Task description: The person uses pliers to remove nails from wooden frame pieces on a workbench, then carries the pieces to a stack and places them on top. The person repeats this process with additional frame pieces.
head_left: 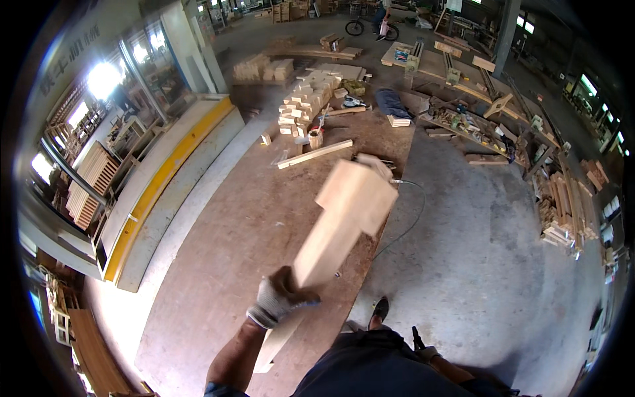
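Observation:
My left hand [281,299], in a grey work glove, is wrapped around the shaft of a pale wooden post [324,248]. Thicker wood blocks [357,192] sit around the post's far end, which is tilted up over the brown tabletop [218,225]. The near end reaches back past my wrist. Low at my right side, my gloved right hand [430,353] is closed on a slim black object [417,339]; most of it is hidden, so I cannot tell its kind.
Stacked wood blocks [301,106], a loose wood strip [316,154] and a round holder [315,137] of tools occupy the table's far end. A thin hose [423,205] hangs off its right edge. A yellow-striped machine [165,192] stands left; a cluttered bench [473,132] stands right.

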### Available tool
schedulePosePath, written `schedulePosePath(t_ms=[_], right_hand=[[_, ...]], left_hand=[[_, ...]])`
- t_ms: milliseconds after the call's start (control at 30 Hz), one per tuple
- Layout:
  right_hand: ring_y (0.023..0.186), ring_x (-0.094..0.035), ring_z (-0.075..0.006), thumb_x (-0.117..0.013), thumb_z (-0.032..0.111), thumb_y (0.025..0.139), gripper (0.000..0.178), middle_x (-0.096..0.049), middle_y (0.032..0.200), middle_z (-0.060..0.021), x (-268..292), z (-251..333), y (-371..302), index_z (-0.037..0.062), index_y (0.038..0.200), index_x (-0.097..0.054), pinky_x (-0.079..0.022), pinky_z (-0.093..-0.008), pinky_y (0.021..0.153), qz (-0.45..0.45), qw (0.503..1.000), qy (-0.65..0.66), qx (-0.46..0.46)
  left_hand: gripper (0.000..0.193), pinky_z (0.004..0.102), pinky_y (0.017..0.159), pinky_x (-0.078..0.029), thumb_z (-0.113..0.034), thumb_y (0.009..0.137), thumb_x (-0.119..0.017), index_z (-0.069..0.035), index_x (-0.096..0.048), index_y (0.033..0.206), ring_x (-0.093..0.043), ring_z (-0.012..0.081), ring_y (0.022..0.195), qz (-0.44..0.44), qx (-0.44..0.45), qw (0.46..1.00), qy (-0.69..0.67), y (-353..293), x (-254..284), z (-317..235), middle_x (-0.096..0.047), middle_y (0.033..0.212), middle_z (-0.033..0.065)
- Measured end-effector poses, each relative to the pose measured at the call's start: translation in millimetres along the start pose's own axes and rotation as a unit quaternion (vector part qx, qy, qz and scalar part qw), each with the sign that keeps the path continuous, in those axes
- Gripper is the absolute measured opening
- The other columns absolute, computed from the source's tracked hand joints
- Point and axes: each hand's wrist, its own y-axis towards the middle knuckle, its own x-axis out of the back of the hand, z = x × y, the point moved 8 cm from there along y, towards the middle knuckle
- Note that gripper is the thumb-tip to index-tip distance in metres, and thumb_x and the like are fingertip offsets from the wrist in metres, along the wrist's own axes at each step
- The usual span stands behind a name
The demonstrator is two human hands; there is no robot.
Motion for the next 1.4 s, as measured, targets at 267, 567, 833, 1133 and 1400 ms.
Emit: schedulePosePath(t_ms=[267, 567, 833, 1133, 1400], right_hand=[[0.092, -0.073, -0.0276, -0.073, 0.049, 0.083, 0.054, -0.077, 0.095, -0.0179, 2, 4, 0, -0.0004, 0.104, -0.077, -0.055, -0.0421, 0.077, 0.002, 0.998, 0.049, 0.031], [0.084, -0.071, -0.0220, -0.080, 0.035, 0.083, 0.042, -0.076, 0.091, -0.0134, 17, 20, -33, -0.0037, 0.100, -0.078, -0.053, -0.0398, 0.074, -0.008, 0.997, 0.082, 0.003], [0.081, -0.070, -0.0214, -0.078, 0.030, 0.086, 0.038, -0.075, 0.090, -0.0116, 21, 18, -34, -0.0037, 0.104, -0.077, -0.052, -0.0397, 0.072, -0.006, 0.998, 0.061, 0.008], [0.082, -0.072, -0.0239, -0.080, 0.025, 0.085, 0.038, -0.075, 0.091, -0.0123, 31, 38, -38, -0.0054, 0.107, -0.076, -0.053, -0.0399, 0.073, 0.022, 0.994, 0.100, 0.035], [0.085, -0.075, -0.0287, -0.079, 0.046, 0.083, 0.055, -0.077, 0.090, -0.0178, 22, 18, 9, -0.0060, 0.101, -0.077, -0.055, -0.0435, 0.075, -0.003, 0.998, 0.004, 0.061]], left_hand=[[0.056, 0.0335, 0.083, -0.059, -0.018, 0.079, -0.086, 0.005, -0.062, 0.124, -0.073, 0.0216, 0.093, -0.154, 0.010, 0.936, -0.317, 14, 64, -14, -0.074, 0.106, 0.0130], [0.051, 0.0433, 0.100, -0.055, -0.020, 0.086, -0.080, 0.001, -0.061, 0.128, -0.068, 0.0292, 0.110, -0.226, 0.024, 0.763, -0.605, 18, 53, 51, -0.072, 0.115, 0.0139], [0.034, 0.0441, 0.104, -0.052, -0.028, 0.095, -0.076, -0.008, -0.069, 0.121, -0.067, 0.0239, 0.113, -0.229, 0.145, 0.633, -0.725, -17, -29, 180, -0.074, 0.116, 0.0057], [0.037, 0.0429, 0.103, -0.053, -0.036, 0.092, -0.079, -0.012, -0.070, 0.119, -0.068, 0.0244, 0.111, -0.292, 0.220, 0.551, -0.751, -41, -78, 232, -0.074, 0.116, 0.0045], [0.042, 0.0414, 0.109, -0.050, -0.039, 0.096, -0.074, -0.010, -0.068, 0.127, -0.065, 0.0240, 0.120, -0.290, 0.189, 0.540, -0.767, -16, -78, 248, -0.072, 0.126, 0.0047]])
